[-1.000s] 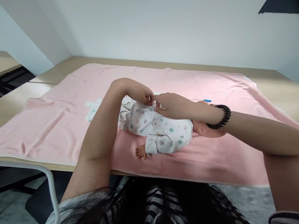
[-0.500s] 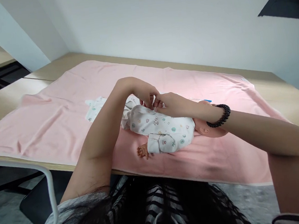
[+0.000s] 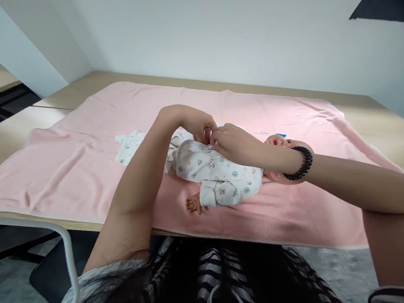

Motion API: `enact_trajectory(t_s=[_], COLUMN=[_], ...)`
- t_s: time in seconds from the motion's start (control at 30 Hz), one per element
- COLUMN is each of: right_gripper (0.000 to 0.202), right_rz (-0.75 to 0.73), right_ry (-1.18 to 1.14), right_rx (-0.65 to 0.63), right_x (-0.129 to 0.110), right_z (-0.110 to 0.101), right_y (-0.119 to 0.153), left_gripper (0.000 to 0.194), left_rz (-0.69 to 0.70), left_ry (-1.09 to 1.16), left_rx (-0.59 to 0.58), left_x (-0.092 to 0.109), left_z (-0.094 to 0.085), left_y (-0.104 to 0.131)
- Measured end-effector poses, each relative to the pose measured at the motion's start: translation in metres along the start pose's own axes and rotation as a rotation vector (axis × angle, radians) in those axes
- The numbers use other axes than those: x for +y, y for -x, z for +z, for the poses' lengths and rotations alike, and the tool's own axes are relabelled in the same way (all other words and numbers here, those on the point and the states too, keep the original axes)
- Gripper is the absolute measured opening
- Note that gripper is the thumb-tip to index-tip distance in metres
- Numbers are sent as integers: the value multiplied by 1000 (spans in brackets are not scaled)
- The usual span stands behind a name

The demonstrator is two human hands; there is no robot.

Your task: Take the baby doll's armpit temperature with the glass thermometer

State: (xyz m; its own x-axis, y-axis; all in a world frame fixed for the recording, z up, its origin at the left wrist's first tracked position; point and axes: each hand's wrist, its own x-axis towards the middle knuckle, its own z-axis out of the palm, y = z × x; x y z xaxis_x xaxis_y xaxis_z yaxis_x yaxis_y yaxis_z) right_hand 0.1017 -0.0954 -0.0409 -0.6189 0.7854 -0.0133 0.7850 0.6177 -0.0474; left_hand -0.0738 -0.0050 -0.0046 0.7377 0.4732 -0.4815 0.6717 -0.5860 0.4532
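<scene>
A baby doll [image 3: 193, 204] lies on its back on a pink blanket [image 3: 180, 225], its head to the right and one bare hand palm up on the near side. It wears a white baby outfit [image 3: 221, 171] with small animal prints. Over the far side of the doll's chest, my left hand [image 3: 199, 122] is closed, fingertips pinching the outfit's front edge. My right hand [image 3: 237, 143], a black coiled band at its wrist, meets it there with its fingers also pinched on the cloth. The fingers hide the exact spot they grip.
White printed cloth [image 3: 130, 146] lies beyond my left forearm. A thin clear stick with a blue end [image 3: 280, 135] rests behind the doll's head. The blanket covers most of a wooden table [image 3: 359, 112] against a wall. A white curved bar [image 3: 68, 250] stands at lower left.
My right hand has turned more back-side up and shifted slightly, its fingers curling closer to the left fingertips. More of the doll's face shows. The doll stays in place.
</scene>
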Motion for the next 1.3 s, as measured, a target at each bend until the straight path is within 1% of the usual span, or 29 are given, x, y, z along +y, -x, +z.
enact_trajectory(t_s=[0.07,0.2,0.27,0.4,0.57,0.67,0.77,0.83,0.87,0.93,1.03,1.13,1.17,1.3], right_gripper=[22,19,15,9,15,17,17,18,21,27,32,39,38,24], right_rz=[1,3,16,35,20,36,-2,-65,-98,-149,-174,-171,-173,-168], right_ry=[34,89,90,14,-82,-23,119,219,258,309,336,332,329,334], right_rx=[-9,-3,-1,4,7,11,109,174,187,172,140,134,125,56], right_x=[0,0,0,2,4,2,2,3,3,5,5,4,4,1], right_z=[1,2,2,2,-2,-2,1,5,7,10,10,10,10,8], right_y=[-1,-1,-1,-2,-3,-4,-6,-7,-8,-9,-11,-11,-11,-11], left_gripper=[37,17,13,13,21,18,3,12,12,8,28,39,41,45], left_rz=[-15,-32,-14,17,7,42,72,84,92,110,125,126,135,189], left_ry=[-67,-128,-131,-101,6,31,30,33,52,131,258,320,330,351], left_rx=[10,70,76,52,0,-13,-11,-11,-25,-73,-137,-167,-177,-203], left_x=[3,8,8,4,-1,-3,-7,-13,-17,-24,-35,-42,-43,-46], left_z=[1,5,6,5,1,0,-1,-2,-3,-4,-5,-4,-3,-1], left_y=[-1,-3,-2,-1,-1,-1,-2,-3,-4,-4,-5,-7,-7,-10])
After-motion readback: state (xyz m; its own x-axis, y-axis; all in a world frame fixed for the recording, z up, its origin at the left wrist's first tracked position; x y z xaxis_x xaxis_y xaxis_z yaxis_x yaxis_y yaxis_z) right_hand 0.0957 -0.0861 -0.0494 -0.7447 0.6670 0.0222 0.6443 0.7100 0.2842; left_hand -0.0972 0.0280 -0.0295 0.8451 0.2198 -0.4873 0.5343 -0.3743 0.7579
